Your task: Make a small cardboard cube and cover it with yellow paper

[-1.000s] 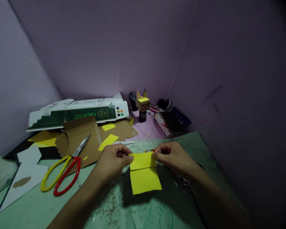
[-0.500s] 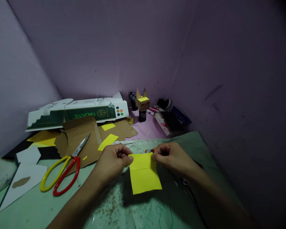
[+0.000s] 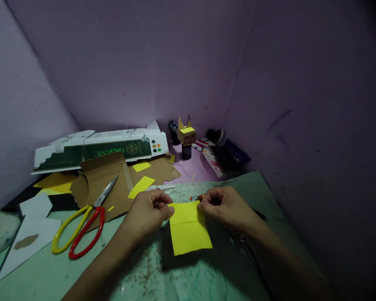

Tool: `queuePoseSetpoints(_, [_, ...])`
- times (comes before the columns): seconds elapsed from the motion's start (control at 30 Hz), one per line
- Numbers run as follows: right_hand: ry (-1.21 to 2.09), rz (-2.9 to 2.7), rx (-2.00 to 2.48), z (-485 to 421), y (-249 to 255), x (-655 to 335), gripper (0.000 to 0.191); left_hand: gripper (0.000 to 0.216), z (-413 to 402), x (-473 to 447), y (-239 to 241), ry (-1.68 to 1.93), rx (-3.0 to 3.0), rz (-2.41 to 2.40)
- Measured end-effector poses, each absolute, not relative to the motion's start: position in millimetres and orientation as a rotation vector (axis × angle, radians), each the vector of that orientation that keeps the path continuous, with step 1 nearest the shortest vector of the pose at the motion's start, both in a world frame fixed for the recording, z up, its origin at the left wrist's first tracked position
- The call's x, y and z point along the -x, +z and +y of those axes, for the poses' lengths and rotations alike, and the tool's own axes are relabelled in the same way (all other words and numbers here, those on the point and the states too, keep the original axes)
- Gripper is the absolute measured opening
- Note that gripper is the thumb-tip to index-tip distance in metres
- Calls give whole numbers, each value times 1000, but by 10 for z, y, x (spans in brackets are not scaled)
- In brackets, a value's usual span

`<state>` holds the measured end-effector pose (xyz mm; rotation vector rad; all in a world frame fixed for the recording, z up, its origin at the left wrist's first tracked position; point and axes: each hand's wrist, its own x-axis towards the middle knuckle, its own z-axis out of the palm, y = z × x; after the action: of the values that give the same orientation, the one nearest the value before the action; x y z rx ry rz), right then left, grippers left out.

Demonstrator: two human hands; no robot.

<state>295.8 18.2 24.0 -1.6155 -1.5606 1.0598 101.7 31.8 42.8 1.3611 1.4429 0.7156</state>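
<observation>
I have the left hand [image 3: 152, 207] pinching the yellow paper [image 3: 191, 236] by its far left corner | right hand [image 3: 224, 205] pinching the far right | paper's over the green cloth [image 3: 40, 278], long axis running wearer-ward, both hands equally near!

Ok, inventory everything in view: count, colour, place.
paper: one or two, yellow, centre front
cardboard: several, brown, left
scraps: at least 4, yellow, on cardboard
scissors: 1, red-yellow handles, left
sheets: count unclear, yellow, back left
carton: 1, white-green, back left
cutouts: count unclear, white, left
eared box: 1, brown, on black cylinder
markers: several, white-pink, back right
slab: 1, black, on pink-white box
rounded object: 1, pale, left edge
cable: 1, dark, right
cover: 1, green, tabletop
left hand: 1, paper's left corner
right hand: 1, paper's right corner
</observation>
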Motion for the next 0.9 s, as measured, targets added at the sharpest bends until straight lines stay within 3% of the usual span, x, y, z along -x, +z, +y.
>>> queuePoseSetpoints(0.33, [989, -1505, 1542, 7, 364, -3124, 19, 52, 248, -736, 401, 835, -1457, 1487])
queuePoseSetpoints(0.5, [741, -1444, 1427, -418, 29, -3110, 33, 48, 19, -635, 131, 880, -1144, 1413])
queuePoseSetpoints(0.63, [534, -1717, 1338, -583, -265, -3078, 51, 45, -91, -765, -2, 890, -838, 1269])
queuePoseSetpoints(0.7, [458, -1872, 1282, -596, -318, -3077, 60, 59, -115, -784, -9, 888, -858, 1171])
queuePoseSetpoints(0.83, [291, -1983, 1314, -607, -274, -3065, 67, 113, -151, -718, 48, 668, -1135, 1056])
queuePoseSetpoints(0.9, [164, -2007, 1336, -619, -210, -3050, 69, 123, -165, -713, 66, 531, -1310, 1149])
